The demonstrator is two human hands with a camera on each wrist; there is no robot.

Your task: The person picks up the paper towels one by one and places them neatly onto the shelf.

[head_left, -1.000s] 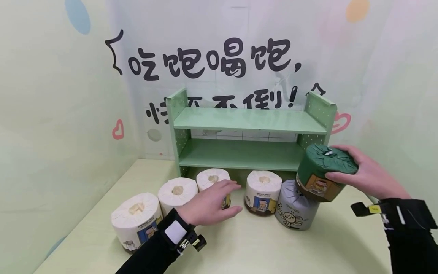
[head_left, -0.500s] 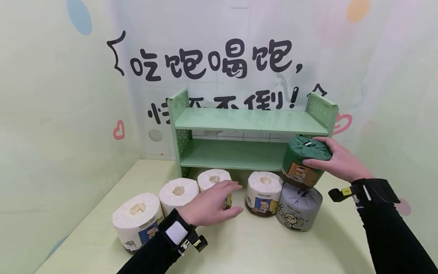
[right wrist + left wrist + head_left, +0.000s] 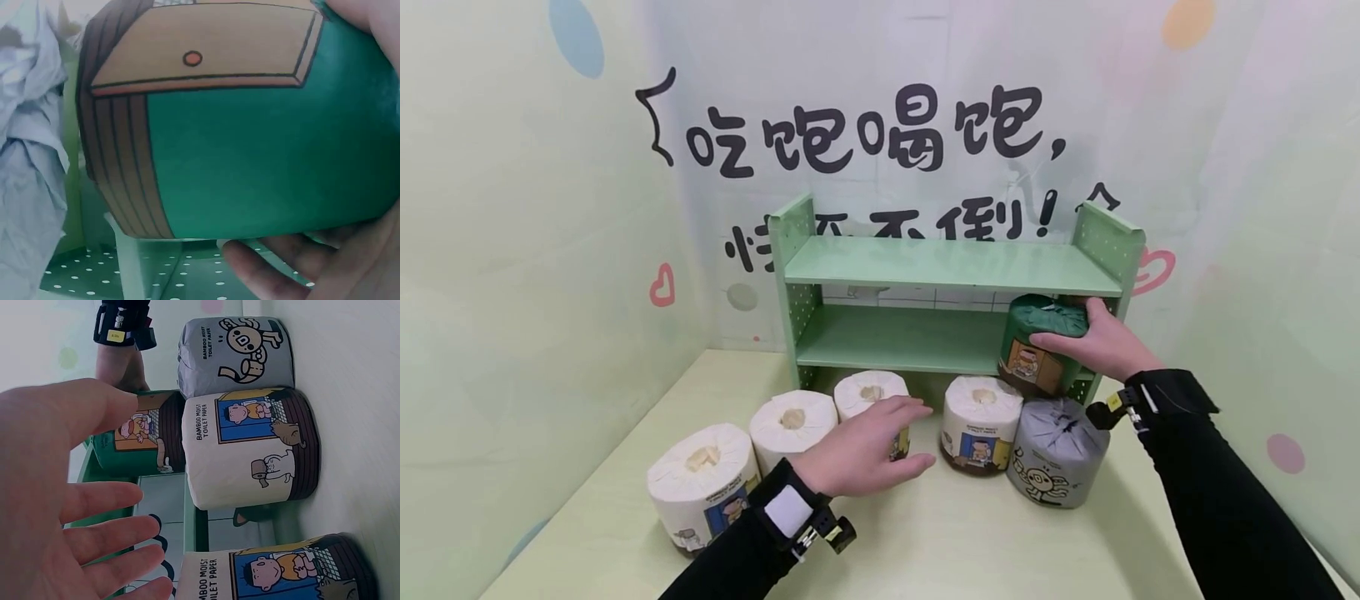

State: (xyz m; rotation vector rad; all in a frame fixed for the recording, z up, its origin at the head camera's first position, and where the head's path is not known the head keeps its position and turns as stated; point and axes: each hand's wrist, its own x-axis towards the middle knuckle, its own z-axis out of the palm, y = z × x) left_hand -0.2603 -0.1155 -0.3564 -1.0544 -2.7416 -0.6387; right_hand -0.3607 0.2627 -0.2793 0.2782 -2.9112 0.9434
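My right hand [image 3: 1108, 343] grips a green wrapped toilet roll [image 3: 1036, 367], thumb in front and fingers behind. The roll is at the right end of the green shelf unit [image 3: 895, 337], partly under its top board and above the grey toilet roll [image 3: 1060, 458]. In the right wrist view, the green toilet roll [image 3: 250, 162] fills most of the picture. My left hand [image 3: 865, 450] hovers with fingers extended and thumb apart, in front of a white toilet roll [image 3: 871, 392]; the left wrist view shows no object in that hand [image 3: 37, 487].
Two more white toilet rolls, one nearer [image 3: 703, 483] and one behind [image 3: 792, 425], stand at the left on the pale table [image 3: 940, 542]. Another white roll [image 3: 981, 425] stands beside the grey one. A printed cloth wall [image 3: 850, 50] rises behind the shelf unit.
My right hand has carried the green toilet roll leftward and back, from above the grey roll's right side to the shelf's right end. The left hand has stayed nearly still.
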